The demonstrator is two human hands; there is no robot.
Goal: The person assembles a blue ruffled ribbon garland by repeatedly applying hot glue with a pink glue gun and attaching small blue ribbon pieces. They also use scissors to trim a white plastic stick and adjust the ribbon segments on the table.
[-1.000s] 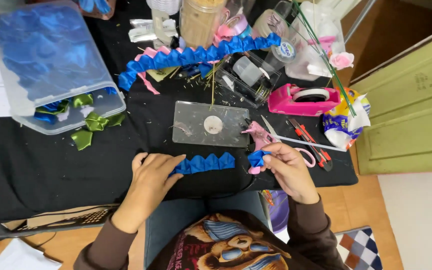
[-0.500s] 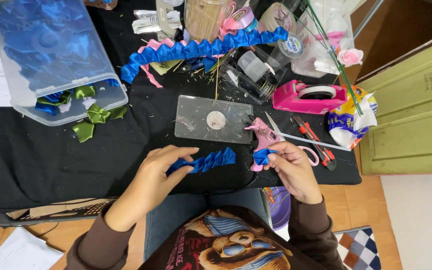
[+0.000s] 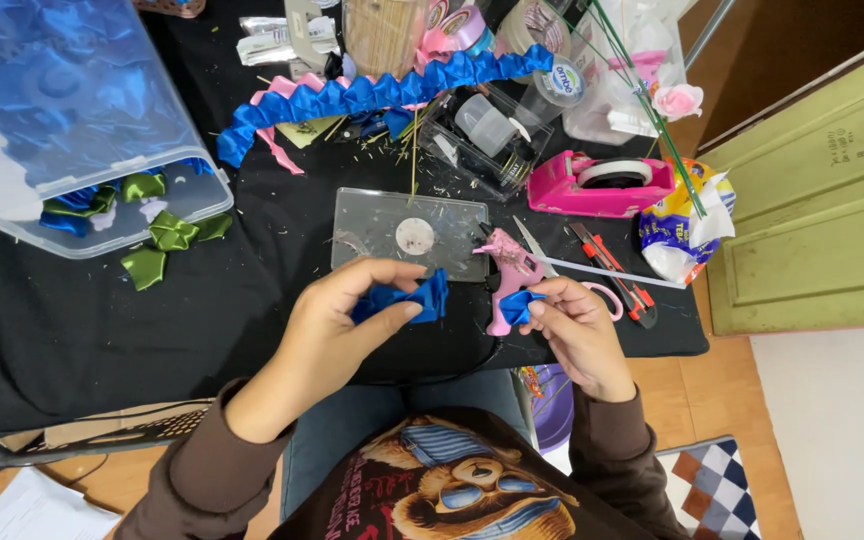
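My left hand (image 3: 337,325) pinches a short strip of folded blue ribbon petals (image 3: 414,297) above the black table's front edge. My right hand (image 3: 577,325) holds one small folded blue ribbon piece (image 3: 518,306) between thumb and fingers. A pink glue gun (image 3: 505,272) lies between the two hands, its nozzle toward a clear plastic plate (image 3: 407,232). A long chain of blue and pink folded ribbon (image 3: 372,95) curves across the back of the table.
A clear plastic box (image 3: 62,120) with blue ribbon pieces stands at the left, green ribbon pieces (image 3: 167,240) beside it. A pink tape dispenser (image 3: 602,183), scissors (image 3: 562,265), a red cutter (image 3: 617,272) and a bag (image 3: 682,225) lie at the right. A green cabinet (image 3: 822,200) stands beyond.
My left hand has lifted the blue ribbon strip off the table and bunched it toward the right. My right hand still holds the small blue piece by the glue gun.
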